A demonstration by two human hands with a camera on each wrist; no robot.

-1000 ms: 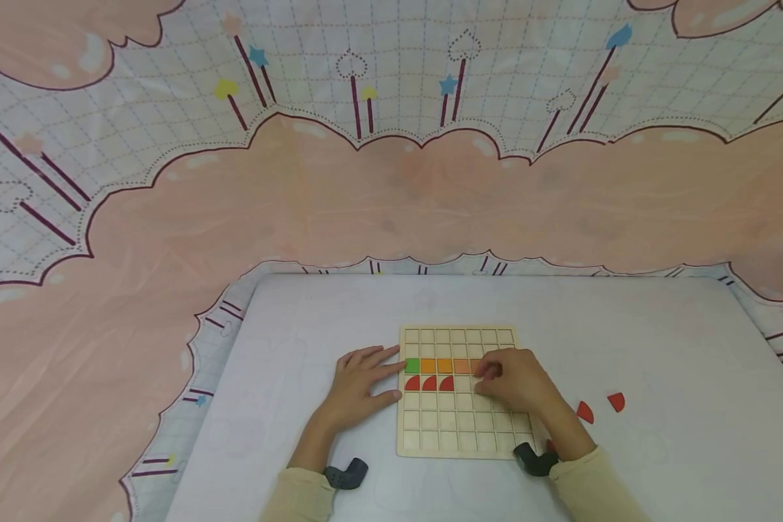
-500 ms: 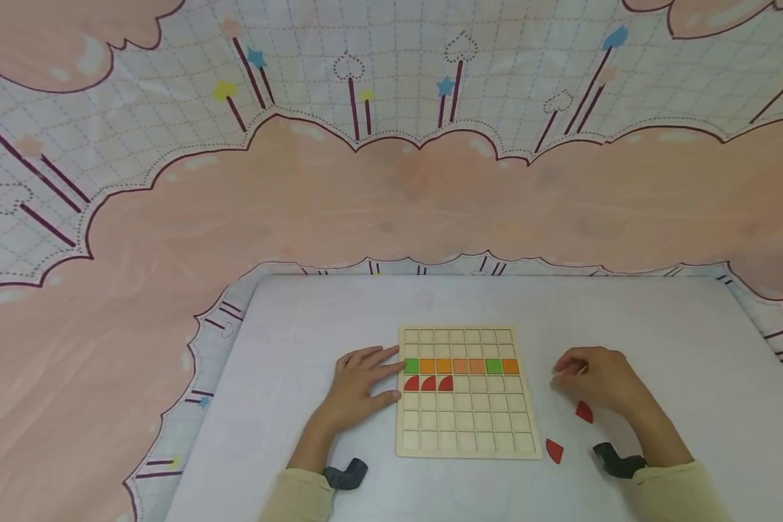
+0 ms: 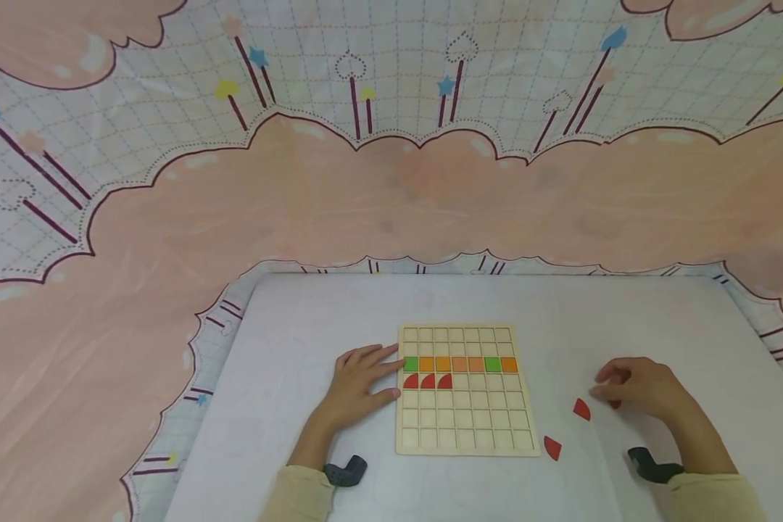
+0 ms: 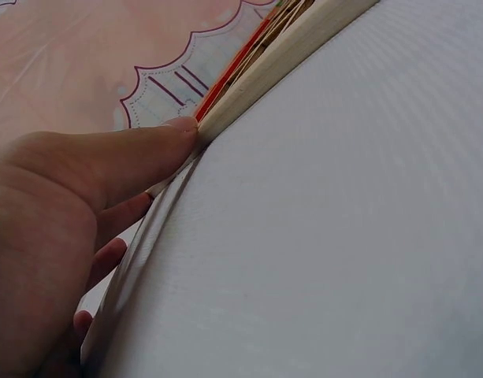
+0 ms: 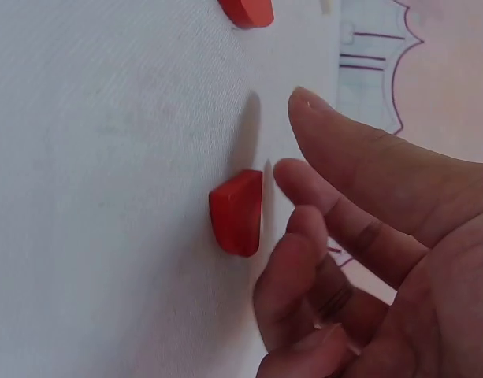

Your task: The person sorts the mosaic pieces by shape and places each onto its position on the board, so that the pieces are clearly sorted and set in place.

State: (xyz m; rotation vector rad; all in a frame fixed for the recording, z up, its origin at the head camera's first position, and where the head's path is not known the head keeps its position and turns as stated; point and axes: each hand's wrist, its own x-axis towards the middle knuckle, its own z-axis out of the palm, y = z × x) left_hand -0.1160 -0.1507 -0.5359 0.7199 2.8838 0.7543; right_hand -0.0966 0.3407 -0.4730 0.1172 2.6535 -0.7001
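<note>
Just under the fingertips of the right hand (image 3: 639, 388) lies a red quarter-circle piece (image 5: 237, 211), flat on the white table (image 3: 300, 326) to the right of the wooden grid board (image 3: 466, 428); in the head view only a sliver of it shows beneath the fingers. From the right wrist view the fingers are loosely bent over it and the thumb is stretched out beside it, near but not pinching it, and whether a fingertip touches it cannot be told. Two more red pieces lie on the table between this hand and the board: one (image 3: 582, 409) just left of the hand, another (image 3: 552, 448) close to the board's near right corner. On the board, a full row of green and orange squares (image 3: 460, 364) sits in the third line from the far edge, and three red quarter-circles (image 3: 428, 380) fill the leftmost cells of the line below. The left hand (image 3: 359, 384) rests flat on the table, fingers straight, with fingertips and thumb against the board's left edge.
</note>
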